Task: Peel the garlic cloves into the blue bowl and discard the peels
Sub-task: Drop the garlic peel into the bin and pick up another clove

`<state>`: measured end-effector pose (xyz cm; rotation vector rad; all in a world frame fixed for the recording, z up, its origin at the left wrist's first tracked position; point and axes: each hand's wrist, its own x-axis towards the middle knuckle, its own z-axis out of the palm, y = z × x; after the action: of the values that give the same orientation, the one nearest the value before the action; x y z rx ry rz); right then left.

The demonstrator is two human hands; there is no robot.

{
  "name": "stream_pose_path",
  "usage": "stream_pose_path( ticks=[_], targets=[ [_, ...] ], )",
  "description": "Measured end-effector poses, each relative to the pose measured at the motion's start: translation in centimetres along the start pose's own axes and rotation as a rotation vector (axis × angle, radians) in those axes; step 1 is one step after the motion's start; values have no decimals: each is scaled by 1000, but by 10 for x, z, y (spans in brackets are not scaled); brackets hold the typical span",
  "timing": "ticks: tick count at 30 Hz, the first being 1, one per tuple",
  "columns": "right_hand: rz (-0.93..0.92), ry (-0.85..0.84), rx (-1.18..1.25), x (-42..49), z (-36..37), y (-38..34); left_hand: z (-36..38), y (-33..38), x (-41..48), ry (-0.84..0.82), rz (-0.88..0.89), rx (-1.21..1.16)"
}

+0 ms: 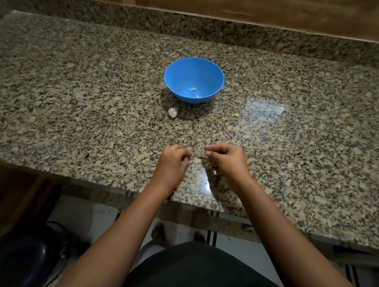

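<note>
Head cam: blue bowl (194,80) sits mid-counter (76,79) with a couple of small peeled bits inside. Garlic cluster (172,112) lies just in front of the bowl, one loose bit (235,115) off to its front-right. Well in front of the bowl, left hand (174,159) and right hand (226,159) have fingers curled; can't tell what they're pinching, too blurry.
</note>
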<state>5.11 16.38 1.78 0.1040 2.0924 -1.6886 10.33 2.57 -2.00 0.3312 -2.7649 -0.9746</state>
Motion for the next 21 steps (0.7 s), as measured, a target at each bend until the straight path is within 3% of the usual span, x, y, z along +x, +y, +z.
stream_pose_path(
  ticks=[6, 12, 21],
  targets=[
    [17, -138, 44, -10, 47, -20, -28, -18, -9, 166, -506, -659],
    [51, -351, 23, -33, 148, -26, -105, -77, -54, 505, -680, -1117],
    [39, -747, -121, -117, 371, -7, -230, -221, -197, 886, -820, -1227]
  ],
)
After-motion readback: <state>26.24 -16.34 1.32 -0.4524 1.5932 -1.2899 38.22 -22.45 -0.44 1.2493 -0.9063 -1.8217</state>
